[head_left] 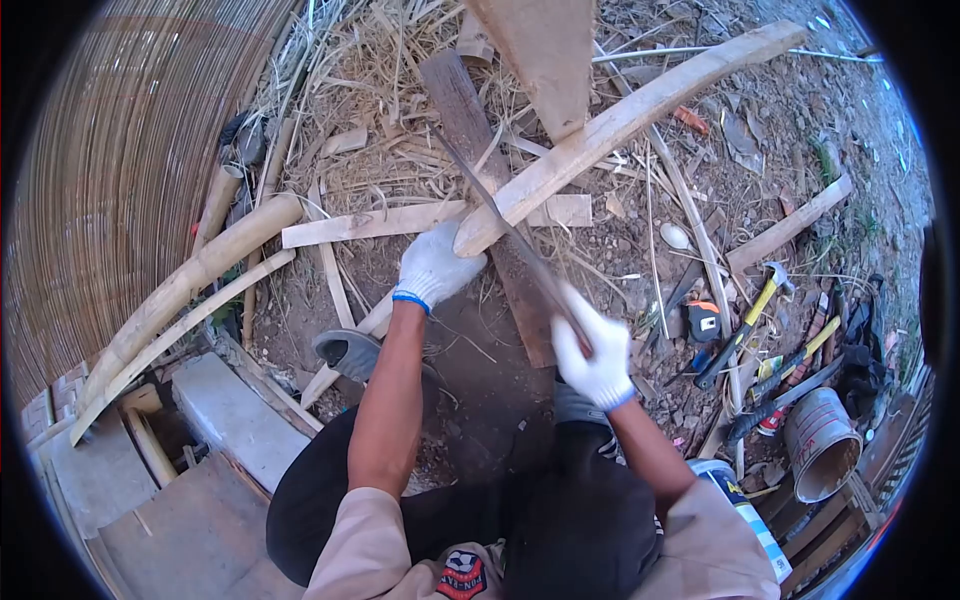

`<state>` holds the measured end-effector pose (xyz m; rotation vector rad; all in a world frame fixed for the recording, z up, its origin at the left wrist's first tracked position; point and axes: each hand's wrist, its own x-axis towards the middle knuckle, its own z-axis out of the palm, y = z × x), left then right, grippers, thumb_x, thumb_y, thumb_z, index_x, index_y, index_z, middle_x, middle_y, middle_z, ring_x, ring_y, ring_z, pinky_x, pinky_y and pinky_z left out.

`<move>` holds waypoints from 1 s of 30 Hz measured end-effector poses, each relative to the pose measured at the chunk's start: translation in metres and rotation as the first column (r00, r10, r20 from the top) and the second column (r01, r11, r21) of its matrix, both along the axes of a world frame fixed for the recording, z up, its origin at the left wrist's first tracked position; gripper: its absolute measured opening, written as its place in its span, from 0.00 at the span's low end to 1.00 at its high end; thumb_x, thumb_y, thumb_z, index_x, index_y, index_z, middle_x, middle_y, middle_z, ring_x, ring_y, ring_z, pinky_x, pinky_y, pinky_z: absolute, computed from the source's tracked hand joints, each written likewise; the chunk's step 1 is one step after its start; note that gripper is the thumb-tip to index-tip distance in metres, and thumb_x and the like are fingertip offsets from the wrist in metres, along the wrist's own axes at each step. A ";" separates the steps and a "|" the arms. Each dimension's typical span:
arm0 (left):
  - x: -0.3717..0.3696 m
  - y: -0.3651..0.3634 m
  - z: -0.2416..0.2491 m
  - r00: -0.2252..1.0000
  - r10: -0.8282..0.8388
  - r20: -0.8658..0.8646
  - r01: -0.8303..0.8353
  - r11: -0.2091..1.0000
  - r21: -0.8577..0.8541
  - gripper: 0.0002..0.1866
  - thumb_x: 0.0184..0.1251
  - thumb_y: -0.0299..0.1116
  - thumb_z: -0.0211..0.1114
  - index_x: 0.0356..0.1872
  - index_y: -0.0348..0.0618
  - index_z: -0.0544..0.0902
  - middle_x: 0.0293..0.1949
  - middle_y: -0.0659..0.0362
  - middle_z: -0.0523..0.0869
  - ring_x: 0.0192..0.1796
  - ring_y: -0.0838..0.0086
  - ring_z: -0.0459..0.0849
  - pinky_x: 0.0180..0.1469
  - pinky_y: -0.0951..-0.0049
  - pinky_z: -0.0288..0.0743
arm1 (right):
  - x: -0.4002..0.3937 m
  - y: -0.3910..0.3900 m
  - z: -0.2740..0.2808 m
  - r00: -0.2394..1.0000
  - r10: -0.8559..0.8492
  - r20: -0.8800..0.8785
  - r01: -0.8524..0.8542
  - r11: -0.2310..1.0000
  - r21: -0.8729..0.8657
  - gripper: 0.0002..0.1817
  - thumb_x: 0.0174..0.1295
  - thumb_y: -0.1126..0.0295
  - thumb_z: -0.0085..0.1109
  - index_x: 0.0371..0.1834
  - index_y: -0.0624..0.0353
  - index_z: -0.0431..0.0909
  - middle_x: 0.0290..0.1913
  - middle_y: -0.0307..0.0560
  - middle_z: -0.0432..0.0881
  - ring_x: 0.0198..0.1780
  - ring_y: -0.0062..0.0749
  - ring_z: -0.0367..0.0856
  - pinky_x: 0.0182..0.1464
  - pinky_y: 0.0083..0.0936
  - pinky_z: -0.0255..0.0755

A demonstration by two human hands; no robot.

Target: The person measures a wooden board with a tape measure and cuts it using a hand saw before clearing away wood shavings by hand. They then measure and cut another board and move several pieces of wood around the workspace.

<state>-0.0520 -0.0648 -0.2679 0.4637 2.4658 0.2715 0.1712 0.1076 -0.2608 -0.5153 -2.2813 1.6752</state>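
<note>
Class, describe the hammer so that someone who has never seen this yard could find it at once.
Start at the tin bucket lying on its side at the right. Above it tools lie scattered on the dirt; the hammer is among them, beside an orange tape measure. Only it has a yellow handle with a black end.

Left hand [434, 266]: white knit glove, blue cuff at wrist, fingers curled down in grip, palm facing down. Left forearm bare, extended forward, nearly straight, elbow low near torso. Right hand [592, 352]: white glove, closed in fist grip, knuckles up, slightly nearer body than left. Right forearm bare, angled inward from lower right. Short beige sleeves at both upper arms. Hands apart, not touching.
</note>
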 end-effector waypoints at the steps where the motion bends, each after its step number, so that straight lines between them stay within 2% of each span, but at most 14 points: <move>1: 0.002 0.000 0.002 1.000 0.004 0.007 -0.004 1.000 0.021 0.33 0.59 0.51 0.70 0.63 0.42 0.85 0.54 0.38 0.91 0.58 0.42 0.89 0.61 0.48 0.82 | -0.030 -0.005 -0.001 0.999 -0.030 -0.039 0.030 0.999 0.011 0.25 0.67 0.71 0.69 0.69 0.60 0.83 0.30 0.63 0.86 0.29 0.52 0.90 0.33 0.37 0.80; 4: 0.000 -0.003 0.002 1.000 -0.025 0.010 0.025 1.000 0.016 0.33 0.58 0.50 0.70 0.64 0.44 0.85 0.54 0.38 0.91 0.58 0.42 0.89 0.61 0.48 0.82 | -0.060 -0.013 -0.011 0.986 -0.069 -0.152 0.074 0.997 0.029 0.25 0.67 0.69 0.69 0.69 0.58 0.84 0.30 0.62 0.87 0.30 0.54 0.90 0.34 0.38 0.81; 7: -0.001 -0.007 -0.004 1.000 -0.005 -0.005 0.005 0.998 0.068 0.34 0.57 0.49 0.70 0.65 0.45 0.84 0.54 0.38 0.91 0.58 0.42 0.89 0.61 0.48 0.82 | 0.000 -0.003 0.003 0.998 -0.026 -0.062 0.027 1.000 0.013 0.27 0.65 0.72 0.68 0.69 0.60 0.84 0.32 0.61 0.88 0.31 0.53 0.92 0.35 0.37 0.82; 11: 0.006 0.001 0.010 1.000 -0.014 0.016 0.013 0.999 0.031 0.33 0.58 0.48 0.69 0.66 0.46 0.84 0.54 0.39 0.91 0.58 0.42 0.89 0.61 0.47 0.82 | 0.073 0.009 0.021 0.998 0.034 0.052 -0.037 0.998 0.055 0.30 0.60 0.80 0.67 0.69 0.64 0.83 0.34 0.55 0.92 0.28 0.43 0.91 0.36 0.32 0.83; 13: 0.004 0.009 0.018 1.000 0.005 0.016 -0.006 0.999 0.038 0.33 0.58 0.48 0.69 0.66 0.46 0.83 0.54 0.39 0.91 0.58 0.42 0.88 0.61 0.47 0.82 | 0.038 0.004 0.011 0.999 -0.023 -0.045 0.025 0.999 0.043 0.29 0.61 0.80 0.68 0.69 0.64 0.83 0.32 0.56 0.90 0.27 0.44 0.90 0.34 0.32 0.82; 16: 0.002 0.000 0.004 1.000 -0.001 -0.005 0.001 0.999 0.035 0.32 0.59 0.48 0.69 0.64 0.45 0.84 0.54 0.39 0.91 0.58 0.42 0.89 0.61 0.47 0.82 | -0.036 -0.008 -0.005 0.998 -0.031 -0.062 0.031 0.999 0.009 0.26 0.66 0.71 0.69 0.69 0.58 0.84 0.31 0.60 0.88 0.28 0.49 0.90 0.34 0.35 0.81; 18: 0.001 -0.005 0.004 1.000 -0.029 -0.004 0.029 0.999 0.036 0.31 0.59 0.48 0.69 0.63 0.45 0.84 0.53 0.39 0.91 0.57 0.41 0.89 0.61 0.47 0.82 | -0.050 -0.012 -0.011 0.991 -0.047 -0.128 0.051 0.998 0.025 0.26 0.66 0.71 0.69 0.69 0.58 0.84 0.31 0.61 0.87 0.28 0.49 0.90 0.34 0.36 0.81; 21: -0.003 -0.002 0.004 0.998 -0.052 0.027 0.051 0.998 0.025 0.31 0.59 0.48 0.69 0.62 0.44 0.85 0.53 0.39 0.91 0.57 0.41 0.89 0.61 0.47 0.82 | -0.012 -0.007 0.006 0.998 -0.026 -0.063 0.029 0.998 0.052 0.27 0.65 0.72 0.69 0.70 0.59 0.83 0.32 0.59 0.89 0.30 0.49 0.91 0.34 0.36 0.81; 22: -0.003 -0.003 0.003 0.998 -0.044 0.046 0.043 0.999 0.013 0.31 0.59 0.48 0.69 0.62 0.44 0.85 0.53 0.39 0.91 0.57 0.41 0.89 0.60 0.47 0.82 | 0.020 -0.004 0.010 1.000 -0.004 0.022 0.003 1.000 0.022 0.28 0.63 0.74 0.69 0.70 0.61 0.83 0.34 0.59 0.90 0.32 0.48 0.93 0.36 0.34 0.83; 23: -0.004 0.000 0.006 0.998 -0.041 0.049 0.040 0.999 0.017 0.31 0.59 0.48 0.69 0.62 0.44 0.85 0.53 0.39 0.91 0.57 0.41 0.89 0.60 0.47 0.82 | 0.048 -0.002 0.007 0.999 -0.025 -0.033 0.026 0.999 0.027 0.29 0.61 0.77 0.68 0.69 0.64 0.83 0.36 0.60 0.91 0.33 0.48 0.94 0.39 0.34 0.85; 24: -0.005 0.004 0.012 0.998 -0.037 0.055 0.036 0.999 0.019 0.31 0.58 0.48 0.69 0.62 0.45 0.85 0.53 0.39 0.91 0.57 0.41 0.89 0.60 0.47 0.82 | 0.068 0.006 0.022 0.998 0.030 0.050 -0.034 0.996 0.085 0.29 0.61 0.78 0.68 0.69 0.64 0.83 0.37 0.60 0.92 0.34 0.47 0.94 0.41 0.32 0.86; 26: 0.000 0.003 0.011 0.997 -0.037 0.070 0.035 0.999 0.034 0.31 0.58 0.49 0.69 0.62 0.45 0.85 0.53 0.39 0.91 0.57 0.41 0.88 0.60 0.47 0.82 | 0.076 0.007 0.016 0.999 0.029 0.032 -0.032 0.994 0.106 0.29 0.61 0.78 0.68 0.69 0.64 0.83 0.37 0.59 0.92 0.33 0.47 0.94 0.40 0.33 0.85; 29: 0.001 0.000 0.006 0.999 -0.024 0.026 0.022 0.997 0.069 0.31 0.58 0.49 0.69 0.62 0.46 0.85 0.53 0.40 0.91 0.58 0.41 0.88 0.60 0.47 0.82 | 0.000 0.001 0.005 0.998 0.011 0.064 -0.013 0.999 0.030 0.27 0.64 0.75 0.69 0.69 0.60 0.84 0.32 0.60 0.89 0.30 0.46 0.92 0.34 0.35 0.82; 30: 0.003 -0.001 0.004 1.000 -0.018 0.005 0.018 0.999 0.051 0.31 0.58 0.48 0.69 0.62 0.46 0.85 0.53 0.40 0.91 0.58 0.40 0.88 0.60 0.47 0.82 | -0.030 -0.006 -0.004 0.997 -0.036 -0.070 0.038 0.999 0.033 0.25 0.66 0.72 0.69 0.69 0.58 0.84 0.31 0.61 0.87 0.29 0.49 0.91 0.33 0.35 0.80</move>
